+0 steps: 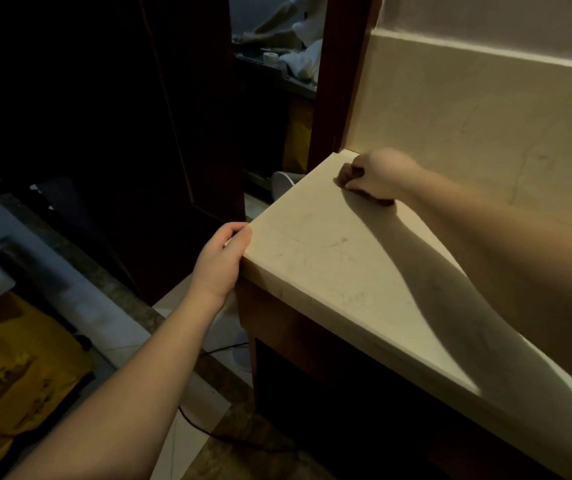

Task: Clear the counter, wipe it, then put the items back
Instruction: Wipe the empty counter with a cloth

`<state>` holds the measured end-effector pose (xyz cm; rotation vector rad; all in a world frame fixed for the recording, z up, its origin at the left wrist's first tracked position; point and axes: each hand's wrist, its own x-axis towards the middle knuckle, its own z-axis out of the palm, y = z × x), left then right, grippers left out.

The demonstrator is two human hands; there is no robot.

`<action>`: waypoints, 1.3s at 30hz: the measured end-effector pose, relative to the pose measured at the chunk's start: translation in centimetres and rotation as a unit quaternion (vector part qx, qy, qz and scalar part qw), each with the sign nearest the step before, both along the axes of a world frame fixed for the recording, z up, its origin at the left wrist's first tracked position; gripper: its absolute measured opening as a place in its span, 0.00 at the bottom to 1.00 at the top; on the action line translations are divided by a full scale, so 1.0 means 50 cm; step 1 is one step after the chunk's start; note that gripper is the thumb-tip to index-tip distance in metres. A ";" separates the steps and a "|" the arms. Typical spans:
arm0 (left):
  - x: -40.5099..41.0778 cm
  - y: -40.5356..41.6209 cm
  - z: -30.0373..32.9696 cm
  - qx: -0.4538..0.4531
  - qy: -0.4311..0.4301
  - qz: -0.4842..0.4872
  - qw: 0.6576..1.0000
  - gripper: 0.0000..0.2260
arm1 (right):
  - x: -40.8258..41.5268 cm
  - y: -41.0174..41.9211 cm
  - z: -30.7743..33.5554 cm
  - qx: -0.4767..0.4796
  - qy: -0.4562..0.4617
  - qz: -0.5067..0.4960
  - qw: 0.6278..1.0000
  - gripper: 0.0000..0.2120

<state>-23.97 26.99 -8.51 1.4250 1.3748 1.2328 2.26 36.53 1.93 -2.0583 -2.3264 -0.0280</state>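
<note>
Both hands on the surface, wiping its far corner.

Right hand (378, 176) is curled around a small dark brown cloth (348, 174), bunched so I can bear down on it, pressed flat onto the surface (329, 271) at its far corner, close against the pale tiled wall (468, 126). Left hand (224, 259) grips the surface's near left corner, thumb on top and fingers wrapped under the edge, which I judge steadies me while I reach. That surface is smooth cream stone with faint veins and a thick square edge, on a dark wooden cabinet (277, 323). Nothing stands on the part I can see, so the clearing looks done and the items' return is yet to come. Left of the surface, a black cable (208, 431) lies on the floor.
</note>
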 end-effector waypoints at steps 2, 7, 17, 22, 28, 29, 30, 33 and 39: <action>-0.005 0.002 0.016 -0.012 0.050 -0.001 0.999 0.12 | -0.039 -0.025 -0.013 0.007 0.002 0.067 0.998 0.11; 0.013 0.052 0.086 -0.069 0.242 0.009 0.968 0.13 | -0.024 -0.047 -0.018 -0.003 0.005 0.085 0.996 0.12; 0.106 0.087 0.108 -0.034 0.517 0.048 0.854 0.21 | 0.020 0.001 -0.025 -0.001 -0.004 0.068 0.998 0.14; 0.098 0.088 0.101 -0.013 0.490 0.060 0.870 0.20 | 0.090 0.050 0.000 0.017 -0.001 -0.067 0.998 0.12; 0.093 0.080 0.103 0.003 0.460 0.075 0.885 0.17 | 0.028 0.055 -0.034 0.029 -0.016 0.013 0.999 0.14; 0.092 0.078 0.103 0.004 0.459 0.079 0.885 0.16 | 0.038 0.052 -0.029 0.018 -0.029 0.013 0.999 0.15; 0.091 0.076 0.103 0.006 0.459 0.081 0.885 0.16 | 0.053 0.053 -0.022 0.009 -0.040 -0.001 0.999 0.15; 0.092 0.074 0.102 0.012 0.457 0.080 0.886 0.15 | 0.099 0.073 -0.003 0.006 -0.043 -0.084 0.996 0.10; 0.088 0.075 0.096 0.017 0.453 0.079 0.888 0.14 | 0.052 0.098 -0.031 0.041 -0.020 -0.042 0.998 0.07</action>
